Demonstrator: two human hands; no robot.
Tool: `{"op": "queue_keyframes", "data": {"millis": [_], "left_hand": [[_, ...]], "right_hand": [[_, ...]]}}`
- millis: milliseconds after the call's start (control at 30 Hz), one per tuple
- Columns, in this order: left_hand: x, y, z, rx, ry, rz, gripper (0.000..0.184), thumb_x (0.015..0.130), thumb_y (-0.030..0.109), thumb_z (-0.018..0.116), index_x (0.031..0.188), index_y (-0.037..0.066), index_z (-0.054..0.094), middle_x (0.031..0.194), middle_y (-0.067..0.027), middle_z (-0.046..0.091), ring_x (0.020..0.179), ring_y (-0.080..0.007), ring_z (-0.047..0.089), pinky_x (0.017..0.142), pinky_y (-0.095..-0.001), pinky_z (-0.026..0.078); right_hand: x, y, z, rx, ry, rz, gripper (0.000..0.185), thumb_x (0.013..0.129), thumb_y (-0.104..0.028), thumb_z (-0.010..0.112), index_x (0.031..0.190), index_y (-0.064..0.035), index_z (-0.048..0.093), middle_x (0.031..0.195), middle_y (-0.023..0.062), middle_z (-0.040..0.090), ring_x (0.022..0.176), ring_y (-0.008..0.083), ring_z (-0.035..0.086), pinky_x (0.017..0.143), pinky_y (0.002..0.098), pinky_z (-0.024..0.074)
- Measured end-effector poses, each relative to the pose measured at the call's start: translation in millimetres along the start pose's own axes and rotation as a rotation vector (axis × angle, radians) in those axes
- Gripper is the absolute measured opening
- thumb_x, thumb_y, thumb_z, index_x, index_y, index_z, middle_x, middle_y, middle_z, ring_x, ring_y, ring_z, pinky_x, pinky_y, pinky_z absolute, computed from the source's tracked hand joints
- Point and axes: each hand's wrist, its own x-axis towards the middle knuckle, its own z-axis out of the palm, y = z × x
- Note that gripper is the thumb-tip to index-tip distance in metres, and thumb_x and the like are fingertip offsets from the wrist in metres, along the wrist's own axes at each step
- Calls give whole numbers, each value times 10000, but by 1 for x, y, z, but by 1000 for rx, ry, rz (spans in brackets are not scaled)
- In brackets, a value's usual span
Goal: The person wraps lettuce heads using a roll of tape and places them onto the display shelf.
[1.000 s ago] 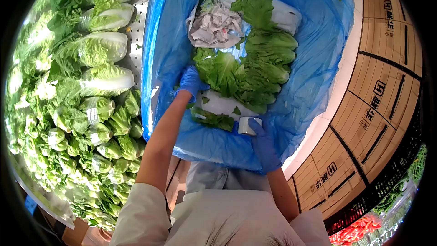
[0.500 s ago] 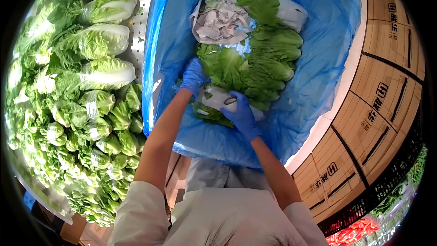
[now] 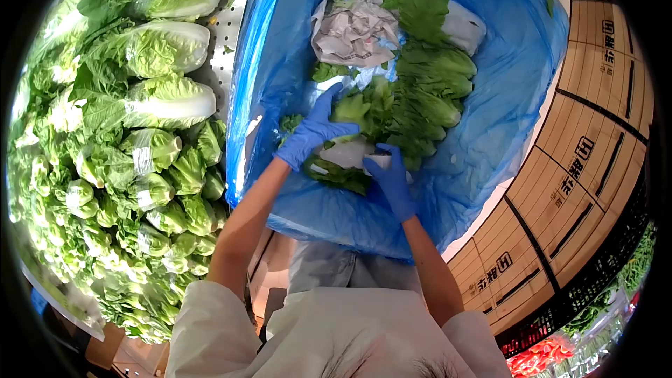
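Leafy green lettuce [image 3: 434,91] lies inside a box lined with blue plastic [image 3: 504,98]. My left hand [image 3: 315,131], in a blue glove, is at the left of the leaves. Its thumb and fingers are spread wide beside a pale green lettuce head [image 3: 351,108]. Lower right, my gloved right hand [image 3: 393,180] has its thumb and fingers around a small whitish ring that looks like a tape roll [image 3: 379,161]. A whitish wrap [image 3: 346,155] lies between the hands, with darker leaves [image 3: 339,176] below it.
Crumpled printed paper [image 3: 355,31] lies at the back of the box. Wrapped napa cabbages [image 3: 171,101] and smaller green heads [image 3: 164,213] are piled on the left beside a perforated metal shelf [image 3: 227,35]. Cardboard-coloured panels [image 3: 574,168] and black crate edging stand at right.
My left hand has moved right and spread its fingers over the leaves. The lettuce by it has shifted. My right hand has moved slightly right, with the ring now turned edge-on.
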Motion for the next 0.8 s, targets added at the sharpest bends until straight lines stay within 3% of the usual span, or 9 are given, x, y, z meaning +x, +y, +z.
{"op": "queue_keyframes", "data": {"millis": [167, 233, 300, 367, 567, 633, 700, 733, 800], "left_hand": [[-31, -18, 47, 139, -75, -69, 1040, 539, 376, 837, 1333, -20, 295, 1292, -225, 389, 1212, -353, 375, 1025, -389, 302], [-33, -11, 72, 278, 202, 28, 1005, 567, 320, 801, 1351, -9, 265, 1325, -237, 332, 1210, -400, 349, 1027, -425, 294], [-33, 1, 82, 386, 198, 133, 920, 638, 242, 732, 1365, 3, 221, 1350, -238, 284, 1222, -407, 323, 1021, -443, 296], [-39, 25, 81, 754, 211, 160, 804, 712, 179, 667, 1358, 1, 223, 1340, -235, 299, 1205, -397, 340, 1013, -440, 304], [-11, -10, 59, 434, 487, 176, 765, 725, 242, 706, 1325, 2, 297, 1315, -216, 344, 1123, -363, 419, 960, -419, 358], [-1, -10, 40, 434, 477, 167, 796, 685, 292, 748, 1302, -4, 341, 1252, -215, 417, 1054, -344, 482, 917, -397, 398], [6, 9, 17, 308, 331, -12, 761, 658, 302, 769, 1250, -14, 410, 1159, -222, 493, 1005, -346, 512, 911, -389, 405], [7, 20, 6, 242, 403, 34, 704, 648, 299, 786, 1196, -8, 465, 1051, -181, 561, 967, -283, 543, 881, -353, 432], [-10, 72, -16, -56, 441, -109, 685, 669, 286, 785, 1197, -3, 459, 994, -131, 581, 883, -209, 568, 799, -302, 470]], "right_hand": [[-8, 7, 6, 26, 7, 46, 489, 736, -228, 717, 1118, -39, 476, 1035, 117, 539, 928, 193, 539, 810, 307, 439], [-12, 2, 3, 8, -22, 109, 481, 744, -225, 709, 1119, -35, 474, 1034, 111, 548, 927, 196, 545, 814, 307, 439], [-17, -7, 0, 16, 3, 125, 478, 748, -224, 706, 1120, -34, 473, 1028, 109, 553, 923, 195, 548, 816, 304, 441], [-20, -11, -3, 26, 30, 134, 474, 752, -222, 703, 1121, -33, 473, 1022, 108, 557, 919, 193, 551, 818, 301, 442], [-19, 1, -12, 92, 75, 62, 433, 759, -202, 702, 1095, -35, 486, 1002, 89, 565, 909, 162, 550, 807, 277, 452], [-19, 2, -13, 141, 99, 76, 414, 758, -197, 705, 1080, -42, 495, 988, 85, 566, 900, 154, 551, 793, 270, 455], [-23, -2, -21, 133, 94, 66, 408, 758, -198, 706, 1075, -46, 499, 977, 86, 567, 897, 152, 552, 792, 268, 454], [-25, -8, -24, 126, 80, 58, 403, 757, -198, 707, 1070, -49, 502, 965, 87, 567, 895, 151, 552, 791, 266, 453], [-37, -28, -40, -25, 7, 21, 411, 756, -204, 706, 1079, -49, 503, 964, 91, 569, 883, 151, 556, 779, 268, 458]]}}
